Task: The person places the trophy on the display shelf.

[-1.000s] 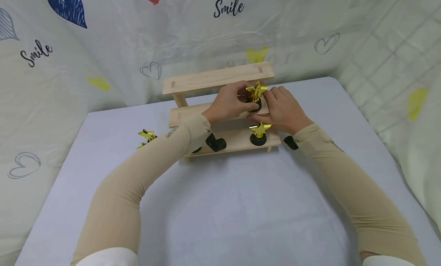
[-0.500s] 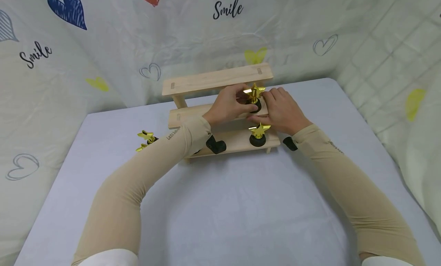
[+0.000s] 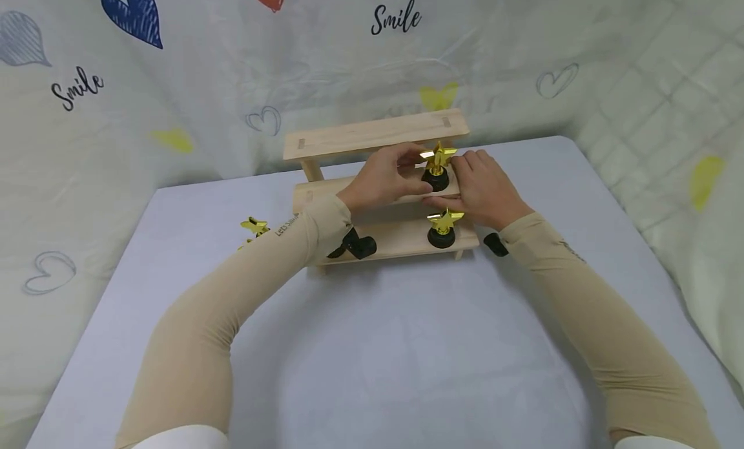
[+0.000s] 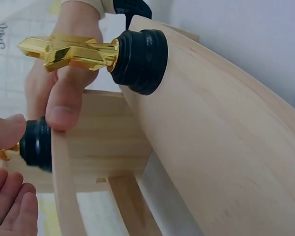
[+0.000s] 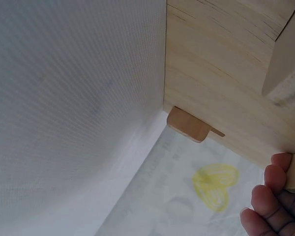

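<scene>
A star trophy on the middle step of a wooden rack is flanked by two hands.

At 9 o'clock of the rack [image 3: 372,134], a loose gold star [image 3: 254,227] is seen lying on the table [image 3: 407,345]. The left hand [image 3: 380,177] is set at 9 o'clock of the star trophy [image 3: 437,168], fingers relaxed, thumb touching its black base. The trophy stands upright on the middle step. The right hand [image 3: 485,189] is placed at 3 o'clock of it, fingers loosely extended, one fingertip resting beside the base. A second trophy [image 3: 443,228] stands at 6 o'clock, on the lowest step.
</scene>
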Tool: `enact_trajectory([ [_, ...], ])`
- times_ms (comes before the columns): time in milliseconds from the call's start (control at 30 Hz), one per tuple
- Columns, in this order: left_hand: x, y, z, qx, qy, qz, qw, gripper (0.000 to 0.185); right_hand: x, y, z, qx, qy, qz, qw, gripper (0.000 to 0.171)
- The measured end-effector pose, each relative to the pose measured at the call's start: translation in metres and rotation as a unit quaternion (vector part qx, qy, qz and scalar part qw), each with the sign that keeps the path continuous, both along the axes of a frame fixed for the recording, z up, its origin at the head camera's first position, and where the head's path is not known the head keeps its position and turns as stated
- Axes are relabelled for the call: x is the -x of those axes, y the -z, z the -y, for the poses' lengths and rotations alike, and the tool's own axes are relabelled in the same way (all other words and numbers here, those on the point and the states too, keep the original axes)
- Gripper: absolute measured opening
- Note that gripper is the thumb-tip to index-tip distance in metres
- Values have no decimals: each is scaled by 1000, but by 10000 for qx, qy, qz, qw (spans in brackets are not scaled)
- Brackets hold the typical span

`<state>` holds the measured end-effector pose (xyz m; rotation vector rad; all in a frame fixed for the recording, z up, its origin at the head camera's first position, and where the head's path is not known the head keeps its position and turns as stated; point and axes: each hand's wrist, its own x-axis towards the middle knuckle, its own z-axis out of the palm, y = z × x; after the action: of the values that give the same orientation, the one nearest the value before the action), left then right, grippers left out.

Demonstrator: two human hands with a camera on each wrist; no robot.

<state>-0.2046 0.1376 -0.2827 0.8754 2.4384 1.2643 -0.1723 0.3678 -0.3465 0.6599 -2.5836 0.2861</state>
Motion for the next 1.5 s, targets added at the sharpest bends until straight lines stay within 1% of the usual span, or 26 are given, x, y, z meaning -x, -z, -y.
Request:
enact_trajectory([
  [100, -4, -5, 11, -61, -61, 71, 9999, 62, 0, 0, 2, 13, -1, 22, 10000, 99],
  [233, -10, -13, 26, -268, -6, 24, 9996, 55, 1, 0, 3, 40, 11, -40, 10000, 112],
  [267, -11, -15, 30, -287, -9, -16, 9996, 54, 1, 0, 3, 50, 20, -41, 10000, 114],
  [333, -12, -21, 38, -297, -51, -130, 9995, 53, 1, -1, 3, 59, 43, -11, 10000, 106],
  [400, -14, -27, 47, -323, -159, -174, 9992, 53, 2, -1, 4, 64, 82, 42, 9999, 93],
  [467, -15, -36, 56, -280, -301, -259, 9988, 52, 2, -2, 3, 72, 76, 45, 9999, 87],
  [500, -16, -40, 61, -290, -358, -307, 9985, 52, 2, -3, 2, 75, 64, 13, 10000, 86],
  [533, -16, -43, 66, -308, -401, -365, 9981, 51, 2, -3, 2, 76, 66, -15, 9999, 89],
  [633, -16, -53, 81, -343, -479, -598, 9965, 48, 3, -3, 0, 115, 33, -119, 9999, 105],
  [667, -16, -55, 86, -402, -487, -648, 9959, 47, 4, -3, 0, 126, 42, -123, 9998, 107],
  [733, -17, -60, 98, -446, -541, -705, 9950, 45, 3, -3, 1, 153, 67, -60, 9998, 105],
  [833, -19, -67, 116, -477, -720, -754, 9934, 44, 3, -3, 2, 193, 51, 56, 9998, 99],
  [967, -22, -75, 139, -384, -986, -886, 9904, 42, 3, -2, 5, 222, -2, 140, 9997, 93],
  [1100, -24, -80, 157, -250, -1180, -983, 9878, 40, 3, -2, 5, 254, 28, 227, 9994, 89],
  [1233, -24, -81, 173, -153, -1368, -1021, 9852, 39, 3, -2, 5, 238, 34, 221, 9995, 95],
  [1333, -25, -79, 187, -119, -1511, -1042, 9829, 38, 4, -2, 6, 205, -40, 110, 9997, 103],
  [1500, -28, -71, 213, -42, -1757, -983, 9795, 37, 4, -3, 10, 280, -91, 102, 9995, 107],
])
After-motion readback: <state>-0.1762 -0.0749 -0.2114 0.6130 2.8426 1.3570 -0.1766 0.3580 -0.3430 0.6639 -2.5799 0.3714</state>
